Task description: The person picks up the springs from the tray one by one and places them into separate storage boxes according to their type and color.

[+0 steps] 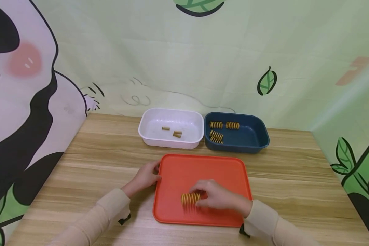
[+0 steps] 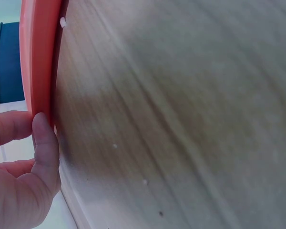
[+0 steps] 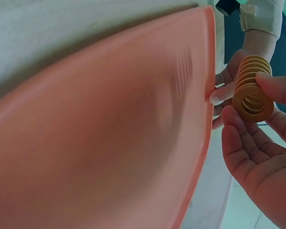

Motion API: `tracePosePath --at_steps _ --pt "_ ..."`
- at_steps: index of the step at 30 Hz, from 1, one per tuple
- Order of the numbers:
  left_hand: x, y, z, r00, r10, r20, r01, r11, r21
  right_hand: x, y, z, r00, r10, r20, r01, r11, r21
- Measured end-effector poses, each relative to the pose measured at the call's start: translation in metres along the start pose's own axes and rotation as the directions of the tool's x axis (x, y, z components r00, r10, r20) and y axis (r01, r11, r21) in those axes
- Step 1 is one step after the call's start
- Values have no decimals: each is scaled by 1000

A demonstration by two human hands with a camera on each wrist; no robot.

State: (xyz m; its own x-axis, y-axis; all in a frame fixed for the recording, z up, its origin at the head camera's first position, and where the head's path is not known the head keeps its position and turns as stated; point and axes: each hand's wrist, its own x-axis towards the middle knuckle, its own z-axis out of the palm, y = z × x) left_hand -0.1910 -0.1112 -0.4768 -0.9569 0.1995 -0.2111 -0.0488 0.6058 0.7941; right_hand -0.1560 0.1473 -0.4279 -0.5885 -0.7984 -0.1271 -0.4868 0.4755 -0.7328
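Note:
A yellow coil spring [image 1: 189, 198] is pinched between the thumb and fingers of my right hand [image 1: 216, 197]. It lies sideways just over the red tray [image 1: 203, 171], where its reflection shows below. In the right wrist view the spring's round open end [image 3: 252, 103] faces the camera. My left hand [image 1: 147, 175] holds the tray's left edge, thumb and index finger pinching the rim [image 2: 42, 71] in the left wrist view.
Behind the tray, a white bin [image 1: 172, 145] holds a few small tan cylinders [image 1: 177, 132]. Right beside it, a dark blue bin [image 1: 249, 134] has several yellow springs [image 1: 232, 125] on its left side. A printed cloth [image 1: 233, 51] hangs behind the wooden table [image 1: 283, 171].

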Motion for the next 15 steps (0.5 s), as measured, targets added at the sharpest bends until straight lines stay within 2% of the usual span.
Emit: tracePosePath --at_steps 15 --pt "0 1 -1 1000 -18 6 18 1000 17 4 -2 -15 998 -19 -57 18 999 -29"
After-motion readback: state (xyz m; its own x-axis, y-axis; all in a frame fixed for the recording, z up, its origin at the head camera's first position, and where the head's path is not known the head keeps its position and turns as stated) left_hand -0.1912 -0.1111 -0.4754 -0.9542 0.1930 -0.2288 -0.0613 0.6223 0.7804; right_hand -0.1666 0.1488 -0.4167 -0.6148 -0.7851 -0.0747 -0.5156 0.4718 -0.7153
